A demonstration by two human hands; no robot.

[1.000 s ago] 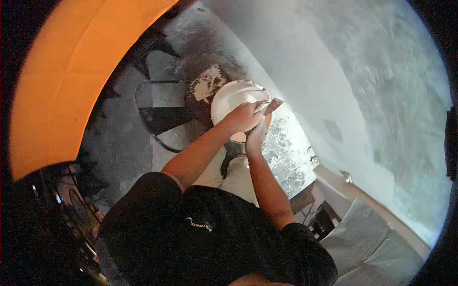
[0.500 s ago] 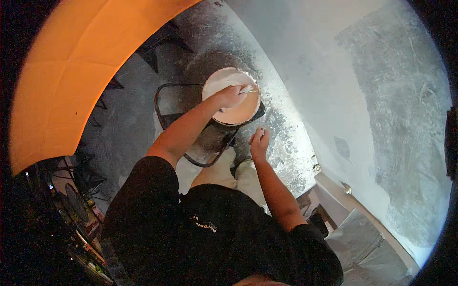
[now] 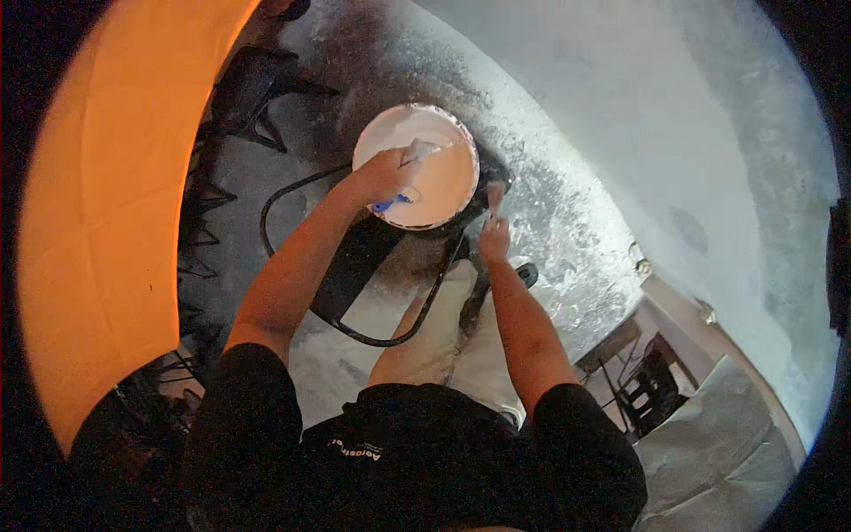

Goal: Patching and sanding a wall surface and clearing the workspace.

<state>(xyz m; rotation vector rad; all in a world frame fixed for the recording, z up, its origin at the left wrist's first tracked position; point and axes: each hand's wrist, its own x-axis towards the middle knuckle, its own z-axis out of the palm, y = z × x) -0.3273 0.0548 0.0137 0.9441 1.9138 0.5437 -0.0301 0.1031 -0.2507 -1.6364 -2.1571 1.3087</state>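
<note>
A round white bucket (image 3: 366, 142) holds a smooth, pale, creamy mass. Over its left side my left hand (image 3: 386, 174) is closed around a whitish, smeared tool, whose kind is blurred. Just below that hand, a small blue piece (image 3: 390, 204) shows inside the near rim; whether it belongs to the held tool I cannot tell. To the bucket's right, my right hand (image 3: 495, 239) is closed on a narrow, flat-ended tool (image 3: 496, 197) that points away from me. Motion smears it, so its exact kind is unclear. This tool is apart from the bucket.
A curved black tube frame (image 3: 355, 335) surrounds the space before the bucket. At right rises a grey-white, patchily coated surface (image 3: 612, 97). An orange panel (image 3: 106, 222) hangs at left, near dark pointed shapes (image 3: 266, 97). Grey sheeting (image 3: 718, 443) lies at lower right.
The view has shifted, so the orange panel covers less at the top. Beneath my left hand the blue piece now shows plainly. The right hand's tool is now visible, pointing away from me.
</note>
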